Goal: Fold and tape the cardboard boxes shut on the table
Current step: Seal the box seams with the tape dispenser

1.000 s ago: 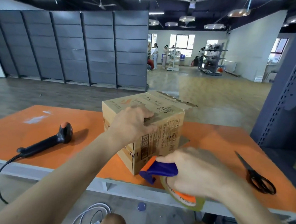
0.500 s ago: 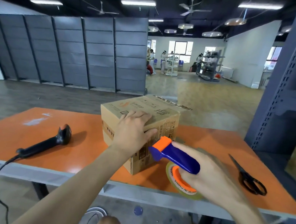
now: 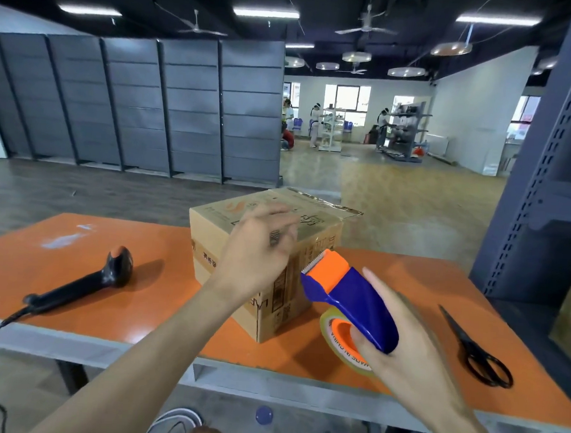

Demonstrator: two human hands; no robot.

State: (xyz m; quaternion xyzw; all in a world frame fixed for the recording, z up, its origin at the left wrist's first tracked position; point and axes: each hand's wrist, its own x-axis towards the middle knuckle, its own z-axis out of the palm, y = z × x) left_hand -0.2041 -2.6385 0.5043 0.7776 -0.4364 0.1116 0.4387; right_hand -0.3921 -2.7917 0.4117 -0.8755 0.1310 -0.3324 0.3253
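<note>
Fingers of right hand curled round tape dispenser; left hand loosely curled over box

Left hand hovers at the cardboard box; right hand grips the tape dispenser.

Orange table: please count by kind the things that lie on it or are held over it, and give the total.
cardboard box: 1
barcode scanner: 1
scissors: 1
tape dispenser, held in the right hand: 1
Total: 4
</note>
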